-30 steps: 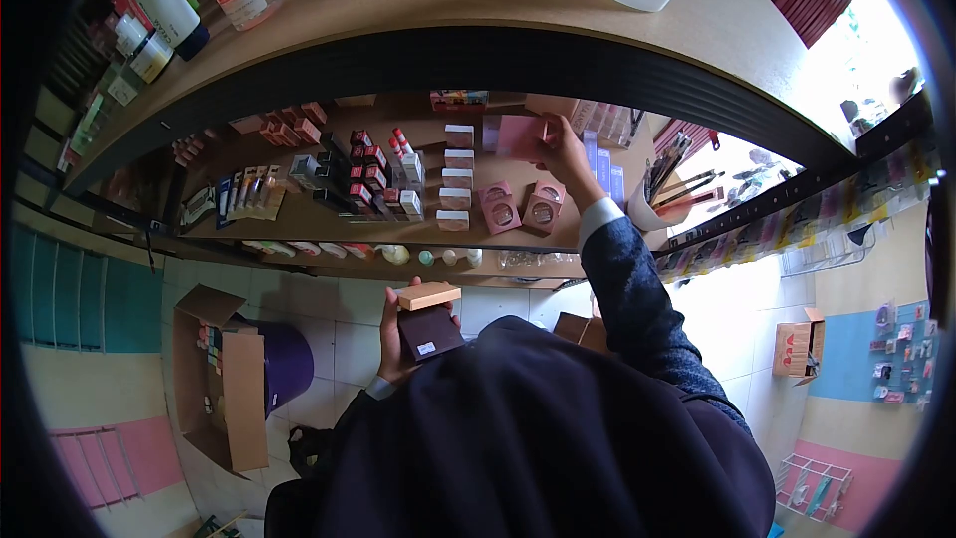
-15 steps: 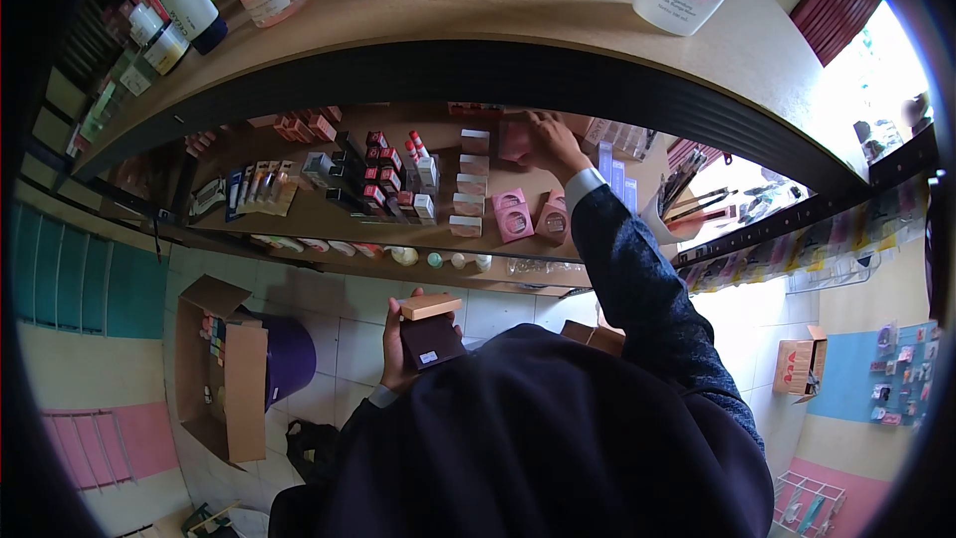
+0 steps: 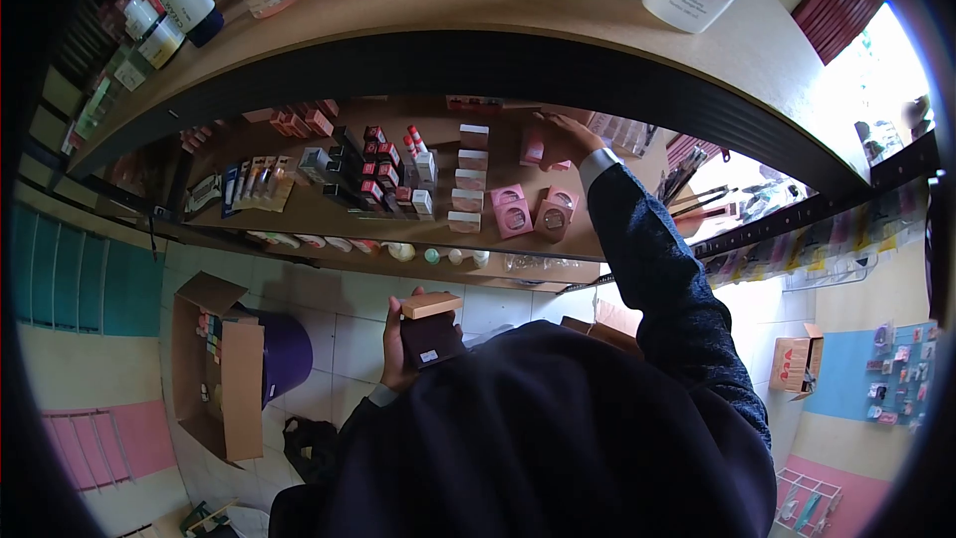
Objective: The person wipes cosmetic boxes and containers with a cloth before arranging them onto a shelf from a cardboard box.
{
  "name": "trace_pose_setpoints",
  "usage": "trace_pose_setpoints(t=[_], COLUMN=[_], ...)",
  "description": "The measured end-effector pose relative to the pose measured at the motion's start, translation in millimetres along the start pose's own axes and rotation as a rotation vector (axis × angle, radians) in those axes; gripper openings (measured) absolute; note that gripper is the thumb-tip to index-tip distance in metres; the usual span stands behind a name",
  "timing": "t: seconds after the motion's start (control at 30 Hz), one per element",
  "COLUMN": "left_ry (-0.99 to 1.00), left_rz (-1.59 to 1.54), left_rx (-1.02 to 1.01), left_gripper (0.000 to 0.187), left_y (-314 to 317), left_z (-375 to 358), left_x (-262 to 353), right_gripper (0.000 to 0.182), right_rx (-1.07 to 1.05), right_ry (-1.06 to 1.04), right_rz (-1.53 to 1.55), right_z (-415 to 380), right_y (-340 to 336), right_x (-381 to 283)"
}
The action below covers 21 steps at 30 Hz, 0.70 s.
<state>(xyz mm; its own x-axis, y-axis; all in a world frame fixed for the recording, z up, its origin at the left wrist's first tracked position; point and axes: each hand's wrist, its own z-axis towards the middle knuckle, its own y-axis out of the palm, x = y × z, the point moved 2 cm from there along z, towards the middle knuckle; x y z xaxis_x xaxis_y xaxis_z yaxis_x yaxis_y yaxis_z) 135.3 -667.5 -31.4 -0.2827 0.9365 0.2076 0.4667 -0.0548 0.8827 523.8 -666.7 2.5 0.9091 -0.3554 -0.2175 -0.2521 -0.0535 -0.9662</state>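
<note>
My left hand is closed around a dark box with a small white label, low in front of the shelf. A tan box lies across the top of it. My right hand reaches to the back of the middle shelf, fingers bent over a pink box. Its grip is partly hidden under the palm. Beside that box is another pink box. Nearer the shelf's front edge are a pink box with a round window and a similar one.
A column of small pale boxes and rows of lipstick boxes stand left of the pink boxes. The upper shelf's dark edge overhangs my right arm. Brushes stand to the right. An open carton is on the floor.
My right hand has shifted right, uncovering one pink box at the back, with another now under the palm. My left hand keeps its boxes in nearly the same place.
</note>
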Motion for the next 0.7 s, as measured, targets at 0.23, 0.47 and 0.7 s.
trace_pose_setpoints(t=[0.23, 0.47, 0.7], left_ry=[-0.055, -0.033, -0.030], left_rz=[0.001, 0.010, -0.001], left_rx=[-0.073, 0.005, -0.040], left_gripper=[0.049, 0.052, 0.049], left_y=[5, 2, 3], left_z=[7, 6, 4], left_x=[-5, -6, -3], right_gripper=[0.072, 0.067, 0.068], right_rx=[0.070, 0.030, 0.179], right_ry=[-0.123, -0.042, 0.129], right_rz=[-0.026, -0.053, -0.036], right_z=[-22, -16, -12], right_y=[6, 29, -22], right_x=[-2, 16, -22])
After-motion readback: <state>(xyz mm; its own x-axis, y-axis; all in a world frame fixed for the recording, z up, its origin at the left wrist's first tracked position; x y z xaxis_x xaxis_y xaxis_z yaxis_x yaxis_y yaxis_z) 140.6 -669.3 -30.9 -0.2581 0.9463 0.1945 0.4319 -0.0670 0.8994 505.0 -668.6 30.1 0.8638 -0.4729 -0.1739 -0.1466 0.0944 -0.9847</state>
